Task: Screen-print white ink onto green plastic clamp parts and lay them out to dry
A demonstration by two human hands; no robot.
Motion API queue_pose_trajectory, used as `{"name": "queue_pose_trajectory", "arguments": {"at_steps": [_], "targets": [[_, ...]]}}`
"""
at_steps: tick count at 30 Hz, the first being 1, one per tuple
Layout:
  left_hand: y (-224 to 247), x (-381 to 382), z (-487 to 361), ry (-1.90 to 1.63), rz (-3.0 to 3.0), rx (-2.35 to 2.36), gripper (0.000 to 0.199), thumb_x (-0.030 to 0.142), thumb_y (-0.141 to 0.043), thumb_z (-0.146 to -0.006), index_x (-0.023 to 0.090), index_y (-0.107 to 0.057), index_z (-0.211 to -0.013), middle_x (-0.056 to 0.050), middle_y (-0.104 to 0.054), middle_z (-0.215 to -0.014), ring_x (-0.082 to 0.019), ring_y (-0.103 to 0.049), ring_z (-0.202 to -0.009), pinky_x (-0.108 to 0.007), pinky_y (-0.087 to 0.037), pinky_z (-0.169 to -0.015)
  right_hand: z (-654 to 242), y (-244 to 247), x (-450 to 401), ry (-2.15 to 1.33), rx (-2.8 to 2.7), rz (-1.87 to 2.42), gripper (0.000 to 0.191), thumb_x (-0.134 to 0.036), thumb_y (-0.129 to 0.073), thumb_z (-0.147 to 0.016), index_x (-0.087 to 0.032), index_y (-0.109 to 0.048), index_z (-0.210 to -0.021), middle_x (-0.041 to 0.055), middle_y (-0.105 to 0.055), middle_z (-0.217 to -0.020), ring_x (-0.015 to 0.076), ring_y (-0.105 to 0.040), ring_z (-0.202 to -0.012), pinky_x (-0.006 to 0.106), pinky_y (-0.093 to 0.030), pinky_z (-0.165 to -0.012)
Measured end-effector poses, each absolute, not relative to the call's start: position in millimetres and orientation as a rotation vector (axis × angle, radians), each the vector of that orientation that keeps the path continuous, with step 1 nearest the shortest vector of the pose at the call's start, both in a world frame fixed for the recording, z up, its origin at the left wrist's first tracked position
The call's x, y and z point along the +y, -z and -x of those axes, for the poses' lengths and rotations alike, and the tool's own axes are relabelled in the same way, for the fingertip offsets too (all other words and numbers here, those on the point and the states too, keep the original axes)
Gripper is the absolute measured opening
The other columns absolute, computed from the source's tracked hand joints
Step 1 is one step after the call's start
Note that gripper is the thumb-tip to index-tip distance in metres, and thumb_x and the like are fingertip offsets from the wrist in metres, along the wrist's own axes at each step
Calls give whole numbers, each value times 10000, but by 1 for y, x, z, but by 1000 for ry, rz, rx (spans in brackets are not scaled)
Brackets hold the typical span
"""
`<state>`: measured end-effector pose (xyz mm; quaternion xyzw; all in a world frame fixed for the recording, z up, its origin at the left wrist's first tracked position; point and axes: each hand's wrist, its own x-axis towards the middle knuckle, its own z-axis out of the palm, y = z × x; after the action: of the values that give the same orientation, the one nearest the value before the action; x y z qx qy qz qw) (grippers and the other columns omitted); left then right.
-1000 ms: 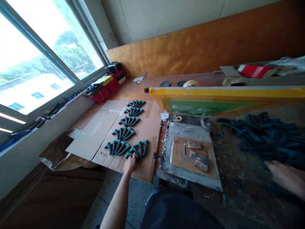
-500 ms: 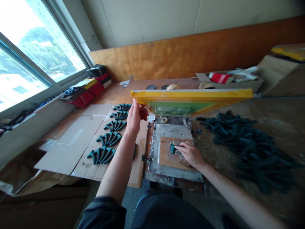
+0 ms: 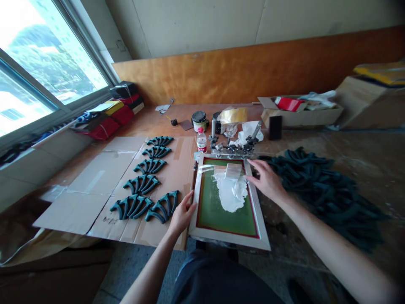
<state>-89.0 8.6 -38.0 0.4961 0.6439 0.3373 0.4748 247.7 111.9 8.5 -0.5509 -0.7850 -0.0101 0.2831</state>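
A framed screen (image 3: 205,211) with green mesh lies flat in front of me, white paste (image 3: 229,196) spread on its upper middle. A pale squeegee block (image 3: 233,171) stands in the paste near the far end. My left hand (image 3: 184,212) is at the frame's left edge, fingers slightly curled; whether it grips the edge is hard to tell. My right hand (image 3: 263,177) is spread at the frame's upper right, fingertips near its edge, holding nothing. Dark green curved pieces (image 3: 133,207) lie in rows on cardboard (image 3: 91,173) at the left. The base under the screen is hidden.
Behind the screen stand a metal clamp (image 3: 232,150), a red-capped bottle (image 3: 201,141) and a paint tin (image 3: 199,120). A heap of dark green pieces (image 3: 322,185) lies at the right. An open carton (image 3: 303,118) sits at the back right.
The raised screen has come down flat and covers the base and the green piece there. My left hand has moved down with it; my right hand has moved up from the base, letting go of the piece.
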Motion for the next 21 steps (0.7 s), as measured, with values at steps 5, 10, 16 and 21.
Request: {"name": "queue_pose_trajectory", "arguments": {"at_steps": [5, 10, 16, 21], "targets": [[61, 14, 88, -732, -1254, 1661, 619, 475, -550, -811, 216, -485, -1369, 28, -605, -639, -144, -574, -606, -218, -430, -572, -192, -8, 120, -54, -2546, 1500, 166, -171, -626, -795, -182, -626, -961, 85, -644, -966, 233, -577, -929, 320, -474, -785], [61, 12, 89, -776, -1158, 1665, 580, 472, -575, -791, 225, -547, -1315, 13, -623, -660, -153, -577, -590, -225, -441, -560, -203, 6, 75, -168, -2701, 1117, 246, -38, -435, -817, -184, -631, -838, 68, -638, -836, 201, -554, -849, 297, -432, -747], [61, 12, 87, -786, -1129, 1684, 551, 446, -600, -783, 213, -574, -1282, 5, -640, -677, -149, -578, -591, -226, -441, -569, -216, -13, 69, -387, -2809, 1028, 207, -59, -507, -765, -221, -637, -767, 19, -630, -757, 180, -564, -770, 284, -428, -712], [61, 11, 87, -787, -1145, 1677, 568, 467, -585, -789, 218, -555, -1299, 7, -642, -687, -143, -569, -585, -224, -432, -562, -210, 13, 56, -65, -2582, 979, 326, -42, -410, -819, -173, -679, -951, 91, -671, -947, 223, -575, -954, 340, -463, -817]]}}
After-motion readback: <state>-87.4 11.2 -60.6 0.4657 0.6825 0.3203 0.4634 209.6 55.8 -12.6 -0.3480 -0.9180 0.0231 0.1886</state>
